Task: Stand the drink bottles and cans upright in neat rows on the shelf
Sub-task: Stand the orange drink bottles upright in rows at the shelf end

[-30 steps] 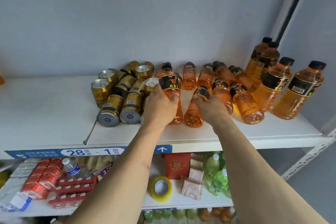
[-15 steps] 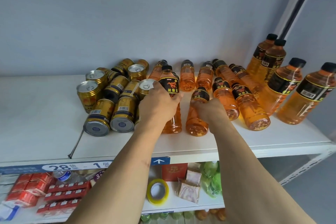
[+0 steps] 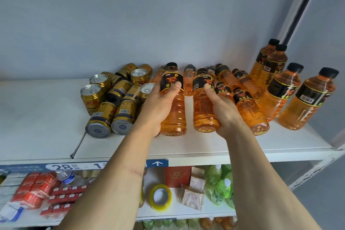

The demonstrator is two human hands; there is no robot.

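Restocking barely begun: four orange bottles [image 3: 291, 87] stand upright at the right of the shelf [image 3: 205, 147], while most bottles and gold cans [image 3: 112, 102] lie toppled. The left hand [image 3: 158, 106] wraps one bottle [image 3: 173, 106], the right hand [image 3: 222, 110] another [image 3: 202, 106], both bottles near upright between the heaps.
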